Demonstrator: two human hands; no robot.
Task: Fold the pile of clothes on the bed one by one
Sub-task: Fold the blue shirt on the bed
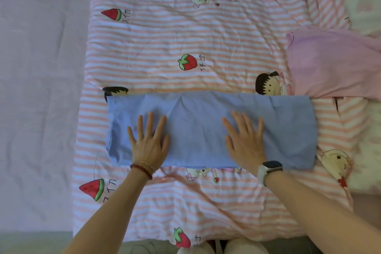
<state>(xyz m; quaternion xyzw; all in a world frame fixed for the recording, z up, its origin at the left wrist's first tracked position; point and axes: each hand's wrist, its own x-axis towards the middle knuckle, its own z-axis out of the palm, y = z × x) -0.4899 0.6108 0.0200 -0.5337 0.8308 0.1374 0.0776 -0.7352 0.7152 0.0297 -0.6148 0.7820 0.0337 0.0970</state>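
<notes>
Both hands flat, palms down — left hand (149, 142), right hand (246, 140) — fingers (151, 122) splayed, released, grasping nothing, pressing blue folded garment (198, 113) beneath them on striped bed cover (165, 43); pink garment (329, 62) beyond right fingers.

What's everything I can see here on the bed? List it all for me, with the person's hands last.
Folded light-blue cotton garment: one, blue, flat across the middle of the quilt, a long rectangle.
Pink-lilac cloth garment: one, pink, at the right edge, its lower edge beside the blue garment's far right corner.
Pink-and-white striped cartoon-print quilt: one, with strawberry, watermelon and cartoon-child prints, under both garments.
Pale lilac bed sheet: one, lilac, left of the quilt.
Red bead bracelet: one, on the left wrist.
White-strapped smartwatch: one, on the right wrist.
Left hand: flat, fingers spread, on the blue garment.
Right hand: flat, likewise.
</notes>
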